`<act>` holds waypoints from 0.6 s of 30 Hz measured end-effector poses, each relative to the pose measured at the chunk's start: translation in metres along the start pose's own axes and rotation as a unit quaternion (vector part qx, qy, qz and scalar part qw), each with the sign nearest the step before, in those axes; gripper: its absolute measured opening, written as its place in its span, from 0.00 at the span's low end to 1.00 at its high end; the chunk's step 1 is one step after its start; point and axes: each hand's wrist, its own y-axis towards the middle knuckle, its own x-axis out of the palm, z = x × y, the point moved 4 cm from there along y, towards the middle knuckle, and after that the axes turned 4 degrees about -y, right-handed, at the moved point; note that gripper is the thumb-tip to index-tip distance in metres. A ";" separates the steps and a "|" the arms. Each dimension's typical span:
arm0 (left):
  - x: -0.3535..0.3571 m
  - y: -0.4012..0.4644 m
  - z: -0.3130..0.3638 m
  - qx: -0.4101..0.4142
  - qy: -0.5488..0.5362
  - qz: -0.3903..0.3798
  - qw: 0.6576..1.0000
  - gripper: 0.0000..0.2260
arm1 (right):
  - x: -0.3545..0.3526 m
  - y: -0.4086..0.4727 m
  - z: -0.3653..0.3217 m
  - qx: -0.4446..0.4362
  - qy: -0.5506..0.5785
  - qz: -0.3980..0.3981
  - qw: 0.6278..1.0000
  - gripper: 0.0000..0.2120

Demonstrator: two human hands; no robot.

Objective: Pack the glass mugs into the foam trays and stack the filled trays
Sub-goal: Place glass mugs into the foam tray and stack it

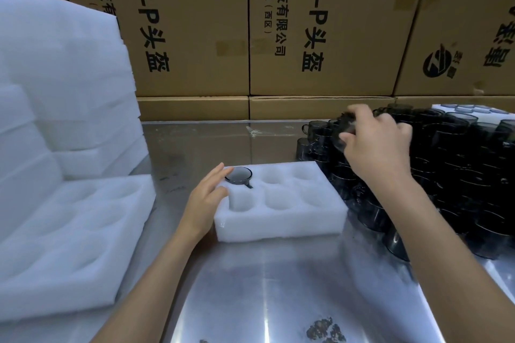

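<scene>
A person's right hand (373,145) clenches its grip on a dark glass mug (344,131) above crowded mugs (446,175); the left hand (207,198), grip released, steadies a foam tray (281,220) holding one mug (238,175). A brush could topple neighbours on the table (278,287).

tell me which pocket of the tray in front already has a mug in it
The far-left pocket, by the left hand: it alone holds a mug. The tray's other five pockets are bare foam.

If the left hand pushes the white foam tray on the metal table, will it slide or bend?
The foam tray probably slides easily: it looks light, with one mug in it, and the metal table looks smooth. The thick block likely stays stiff, not floppy.
</scene>
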 end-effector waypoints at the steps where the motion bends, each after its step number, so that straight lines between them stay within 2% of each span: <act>1: 0.000 0.000 0.000 -0.003 -0.006 0.002 1.000 0.27 | 0.002 0.001 -0.007 -0.024 0.043 0.003 0.999 0.18; 4: 0.000 0.001 0.002 -0.007 -0.019 0.003 1.000 0.27 | 0.018 0.002 -0.024 -0.084 0.125 -0.021 0.988 0.15; 9: -0.002 0.005 0.009 -0.015 -0.045 -0.008 0.999 0.24 | 0.046 -0.004 -0.037 -0.146 0.172 -0.060 0.972 0.09; 13: 0.000 0.019 0.028 0.032 0.016 -0.001 0.999 0.22 | 0.052 -0.006 -0.043 -0.189 0.213 -0.071 0.956 0.09; 18: 0.025 0.031 0.060 0.099 0.075 -0.047 0.991 0.30 | 0.055 -0.011 -0.052 -0.240 0.202 -0.081 0.946 0.08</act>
